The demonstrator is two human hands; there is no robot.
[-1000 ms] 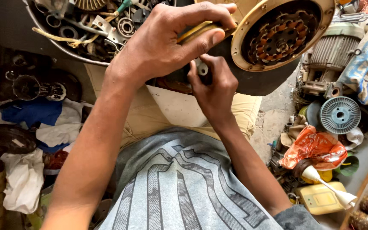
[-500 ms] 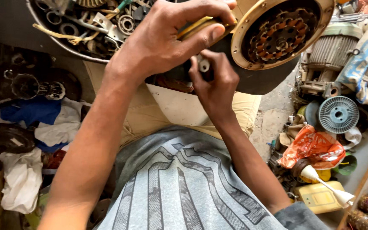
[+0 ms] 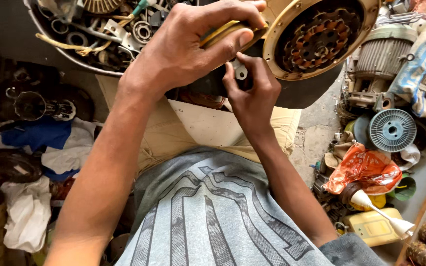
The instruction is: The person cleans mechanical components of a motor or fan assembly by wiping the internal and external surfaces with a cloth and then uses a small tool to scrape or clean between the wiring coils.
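Left hand [image 3: 193, 47] is clamped over the gold rim of the round motor housing [image 3: 316, 44], which rests up on the person's lap, and the right hand [image 3: 250, 91] pinches a small metal piece [image 3: 240, 70] right against its dark underside, just under the left thumb. Behind sits a metal bowl [image 3: 75, 54] stuffed with bearings and scrap. Off to the right there's a ribbed grey motor [image 3: 383, 59], a blue-grey spool [image 3: 392, 130], a crumpled orange bag [image 3: 363, 170] and a yellow bottle [image 3: 373, 226] with a white nozzle. Rags [image 3: 30, 212] pile up left.
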